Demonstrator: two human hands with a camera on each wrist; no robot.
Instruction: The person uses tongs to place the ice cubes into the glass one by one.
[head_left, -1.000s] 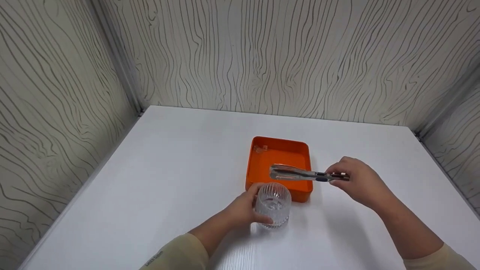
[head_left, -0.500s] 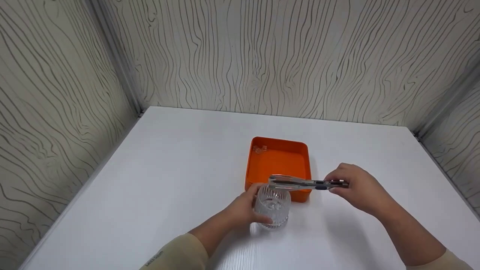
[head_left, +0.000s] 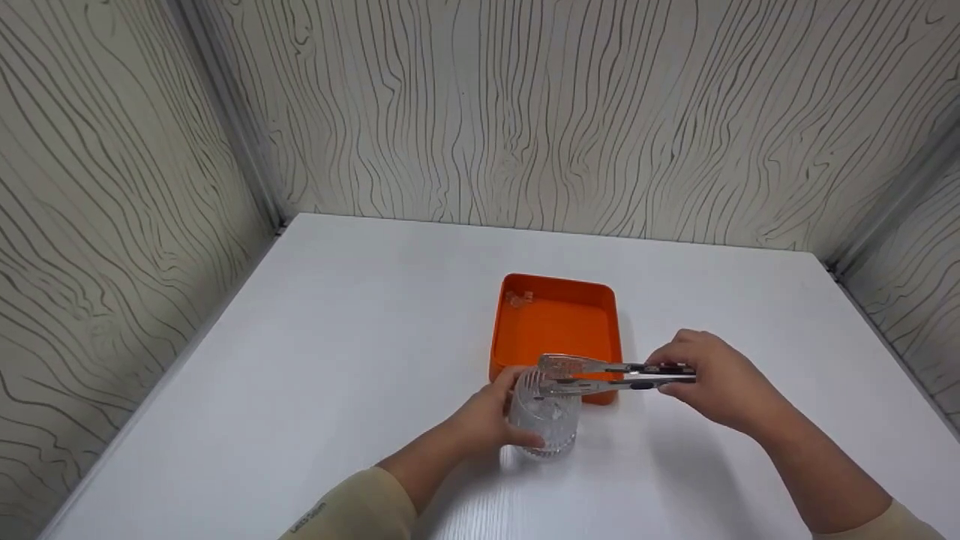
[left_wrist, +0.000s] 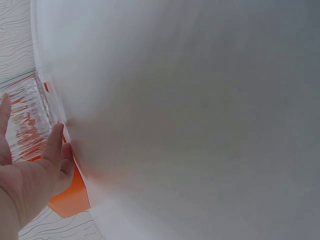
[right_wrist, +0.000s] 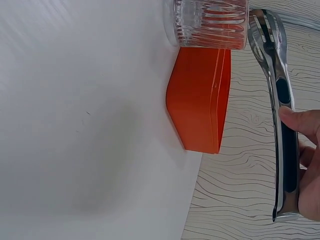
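Metal tongs (right_wrist: pixel 288 137) lie pinched between the right fingers (head_left: pixel 670 352); the left fingers (head_left: pixel 527 437) curl round the glass (head_left: pixel 553 420).

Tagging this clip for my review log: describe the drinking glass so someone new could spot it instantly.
On the white table, find the orange tray, then look at its near side. There the left hand grips a ribbed glass tumbler, beneath the tips of the metal tongs. It is the clear, round, upright vessel, unlike the opaque, boxy tray.
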